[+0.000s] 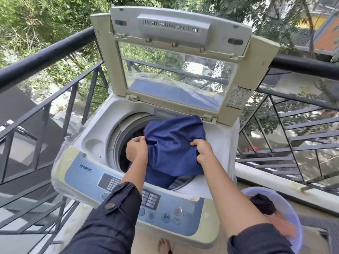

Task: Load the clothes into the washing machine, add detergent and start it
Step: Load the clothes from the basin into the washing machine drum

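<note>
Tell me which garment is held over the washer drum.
The navy blue garment, gripped by the left hand and right hand; the black piece and reddish piece lie in the lilac basin.

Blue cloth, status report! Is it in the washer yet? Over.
Left grip and right grip both clutching the blue cloth. Cloth half over the drum mouth, lower end inside. Lid up, nothing blocking. More clothes waiting in the basin.

The garment [174, 143] is plain deep blue, the washing machine [97, 125] yellowed cream and white with a pale blue control panel [88, 173], the basin [293, 215] lilac, the railing [45, 57] black
</note>
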Tool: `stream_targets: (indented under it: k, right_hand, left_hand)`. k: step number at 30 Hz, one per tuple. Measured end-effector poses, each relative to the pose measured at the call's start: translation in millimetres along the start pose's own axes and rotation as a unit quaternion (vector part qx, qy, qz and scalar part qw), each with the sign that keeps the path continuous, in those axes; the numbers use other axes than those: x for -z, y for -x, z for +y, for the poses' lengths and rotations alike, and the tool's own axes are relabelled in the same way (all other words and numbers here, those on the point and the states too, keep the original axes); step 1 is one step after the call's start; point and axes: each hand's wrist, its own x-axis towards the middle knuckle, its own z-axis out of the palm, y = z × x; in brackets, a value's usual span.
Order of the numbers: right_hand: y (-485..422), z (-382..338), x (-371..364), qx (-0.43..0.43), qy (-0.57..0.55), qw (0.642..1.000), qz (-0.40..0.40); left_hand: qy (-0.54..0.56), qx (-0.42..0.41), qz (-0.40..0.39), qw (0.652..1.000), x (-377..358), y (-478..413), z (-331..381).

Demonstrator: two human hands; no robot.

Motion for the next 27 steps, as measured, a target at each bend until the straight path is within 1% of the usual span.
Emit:
stream_targets:
  k: [3, 6, 9, 11, 15, 19, 22, 27]
  right_hand:
    - [0.6, -0.6, -3.4, 0.010, 0.007, 1.000, -0.005]
    - [0.1, -2.5, -13.2, 0.034, 0.050, 0.997, -0.053]
    - [7.3, -5.7, -12.2, -0.006, 0.110, 0.989, -0.100]
    - [8.5, -6.1, -7.6, -0.008, 0.133, 0.985, -0.112]
    - [7.5, -2.2, -2.0, 0.018, 0.161, 0.983, -0.087]
    - [5.3, -2.6, 10.5, 0.083, 0.196, 0.976, -0.045]
    - [3.0, -6.8, 23.8, 0.124, 0.198, 0.972, -0.015]
    - [4.2, -19.3, 57.5, 0.177, 0.181, 0.967, 0.007]
  left_hand:
    - [-0.002, 0.003, 0.000, 1.000, -1.9, 3.3, 0.1]
    - [-0.021, -0.020, 0.011, 1.000, -6.2, 7.1, 8.4]
    - [-0.016, -0.050, 0.009, 0.999, -11.7, 11.4, 21.9]
    - [-0.006, -0.061, -0.004, 0.998, -16.0, 13.7, 26.9]
    - [-0.005, -0.081, -0.041, 0.996, -26.6, 26.7, 28.0]
    - [-0.015, -0.091, -0.063, 0.994, -40.7, 42.2, 26.0]
    - [-0.005, -0.100, -0.071, 0.992, -51.5, 56.4, 29.1]
    - [0.021, -0.120, -0.081, 0.989, -76.6, 86.3, 40.8]
